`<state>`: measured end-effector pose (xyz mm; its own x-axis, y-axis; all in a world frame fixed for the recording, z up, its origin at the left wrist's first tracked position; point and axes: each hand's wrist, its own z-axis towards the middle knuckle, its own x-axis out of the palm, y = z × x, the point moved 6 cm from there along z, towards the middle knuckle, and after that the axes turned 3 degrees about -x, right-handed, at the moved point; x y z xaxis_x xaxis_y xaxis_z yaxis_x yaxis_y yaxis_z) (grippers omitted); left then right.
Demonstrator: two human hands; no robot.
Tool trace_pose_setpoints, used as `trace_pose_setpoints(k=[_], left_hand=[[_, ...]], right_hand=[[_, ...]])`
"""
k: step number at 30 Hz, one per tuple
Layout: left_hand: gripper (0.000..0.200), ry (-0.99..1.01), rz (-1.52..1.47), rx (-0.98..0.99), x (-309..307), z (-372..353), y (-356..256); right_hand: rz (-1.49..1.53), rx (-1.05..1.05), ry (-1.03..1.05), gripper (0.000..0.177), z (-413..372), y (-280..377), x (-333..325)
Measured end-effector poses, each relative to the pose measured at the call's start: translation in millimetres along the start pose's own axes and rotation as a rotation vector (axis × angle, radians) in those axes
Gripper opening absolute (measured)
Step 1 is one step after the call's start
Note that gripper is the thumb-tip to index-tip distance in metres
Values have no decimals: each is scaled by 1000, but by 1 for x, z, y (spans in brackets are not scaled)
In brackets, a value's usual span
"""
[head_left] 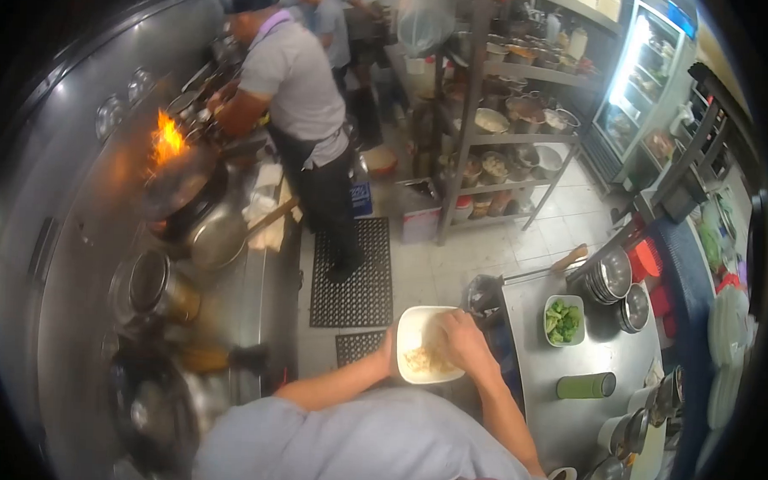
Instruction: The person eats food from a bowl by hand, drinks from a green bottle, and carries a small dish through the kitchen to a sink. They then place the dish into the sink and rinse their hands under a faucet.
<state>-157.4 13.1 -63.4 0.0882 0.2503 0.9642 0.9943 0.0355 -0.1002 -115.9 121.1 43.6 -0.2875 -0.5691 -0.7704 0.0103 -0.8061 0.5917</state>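
A white square bowl (408,319) with rounded corners is held in front of my body, with pale, shredded-looking food (426,360) at its near end. My left hand (388,352) grips the bowl by its left side. Over the bowl's right side is my right hand (458,337), its fingers closed together and pointing down inside. Whatever those fingertips hold is hidden and blurred.
At left runs a stove line with a flaming wok (183,186), a ladle-like strainer (219,241) and pots. A co-worker (300,93) stands there on a black mat (353,273). The right-hand steel counter (536,364) bears broccoli (563,321), a green cylinder (584,385) and metal bowls (613,273).
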Motion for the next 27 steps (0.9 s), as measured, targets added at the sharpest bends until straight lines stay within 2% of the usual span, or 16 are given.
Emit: trace_pose_setpoints(k=[2,4,5,6,8,9,12,13,16,19,23,27], left_hand=[[63,-186,-23,91,-5,-3,2],[62,-205,67,260,11,-4,-6],[60,-282,30,248,24,-9,-4],[60,-258,39,249,45,-12,-9],[59,-206,59,253,68,-15,-17],[58,-173,61,313,55,-8,-24],[60,-88,33,434,61,-7,-43],[61,-90,11,466,59,-9,-47],[61,-133,-49,509,57,-14,-46],[63,-272,-68,576,29,-6,-45],[68,-292,-92,525,-2,0,-37],[67,-449,-95,484,-19,8,-24]], right_hand=[[85,-38,282,23,-10,3,17],[155,-90,559,29,-15,15,31],[248,-45,463,30,-14,15,14],[228,-4,396,30,-4,11,4],[-6,-49,285,30,13,12,-10],[-35,-139,429,29,17,11,5],[119,-233,481,30,20,30,-9],[61,-390,400,37,27,26,-9],[73,-161,706,45,40,15,9],[28,-155,675,42,28,1,39],[60,-26,680,41,7,-10,52],[-20,12,721,35,0,-20,83]])
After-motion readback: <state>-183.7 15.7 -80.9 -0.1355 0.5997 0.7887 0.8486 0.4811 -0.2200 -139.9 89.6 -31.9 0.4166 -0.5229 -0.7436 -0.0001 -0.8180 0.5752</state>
